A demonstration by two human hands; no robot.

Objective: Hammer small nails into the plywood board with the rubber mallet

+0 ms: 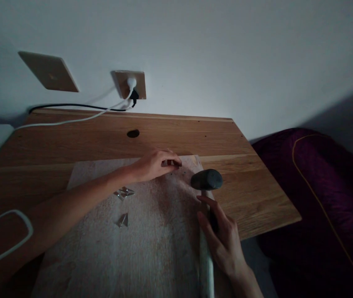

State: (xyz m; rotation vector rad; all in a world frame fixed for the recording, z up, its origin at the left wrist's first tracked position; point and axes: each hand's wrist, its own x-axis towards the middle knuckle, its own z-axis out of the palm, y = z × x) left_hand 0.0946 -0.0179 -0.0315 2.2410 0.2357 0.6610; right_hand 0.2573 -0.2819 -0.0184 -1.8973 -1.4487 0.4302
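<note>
A pale wood-grain board (145, 248) lies on the wooden desk. Over its far edge is my left hand (156, 165), thumb and fingers curled together in a pinch; whatever sits between them is too small to make out. Tiny dark marks show on the board beside those fingertips. My right hand (224, 236) is closed around the handle of a mallet (209, 180) with a thick black head and a pale handle. The mallet's head is by the board's right edge. Small shiny angular pieces (124, 192) lie close to my left forearm, with another shiny piece (123, 220) nearer me.
The wooden desk (257, 182) meets a white wall at the back. Plugs and a white cable (80, 120) run from a wall socket (139, 85). Purple fabric (313, 198) is at the right. A white curved loop (29, 227) crosses my left forearm.
</note>
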